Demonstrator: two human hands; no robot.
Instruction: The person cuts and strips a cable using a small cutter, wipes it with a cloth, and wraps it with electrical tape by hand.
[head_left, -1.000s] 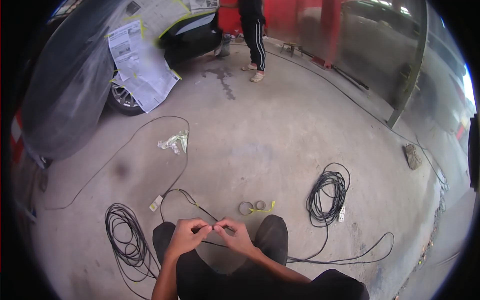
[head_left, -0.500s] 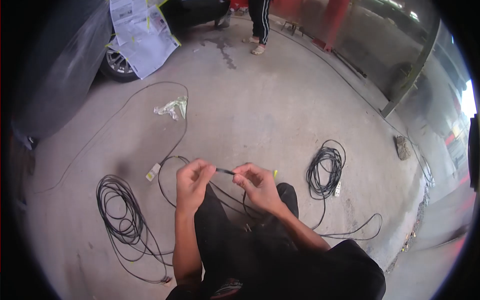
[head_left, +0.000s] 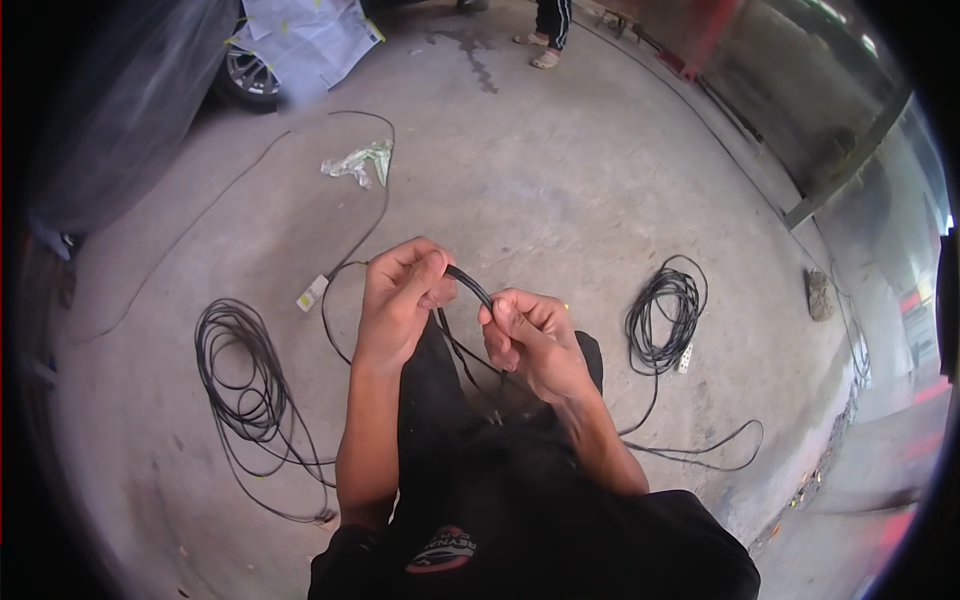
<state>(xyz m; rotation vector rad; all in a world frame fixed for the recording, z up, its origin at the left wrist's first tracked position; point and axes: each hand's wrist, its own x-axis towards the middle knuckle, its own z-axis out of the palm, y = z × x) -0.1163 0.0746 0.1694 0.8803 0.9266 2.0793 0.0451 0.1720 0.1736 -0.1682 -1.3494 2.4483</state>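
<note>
Between my two hands a short stretch of black cable (head_left: 470, 284) bends in an arc. My left hand (head_left: 405, 298) pinches its upper end between thumb and fingers. Lower and to the right, my right hand (head_left: 532, 335) grips the other end of the stretch. More of the cable hangs below the hands over my lap. A coil of black cable (head_left: 242, 385) lies on the floor at the left, and another coil (head_left: 664, 318) at the right with a white socket strip (head_left: 685, 358) beside it.
A white socket box (head_left: 312, 293) and a crumpled wrapper (head_left: 360, 165) lie on the concrete floor. A car wheel (head_left: 252, 75) stands at the upper left under plastic and paper. A person's feet (head_left: 545, 50) show at the top. A stone (head_left: 819, 295) sits at the right.
Both hands have risen in the view. The black cable between them now shows a longer, curved stretch. The view has tilted down, so the floor items and the person's feet appear higher.
</note>
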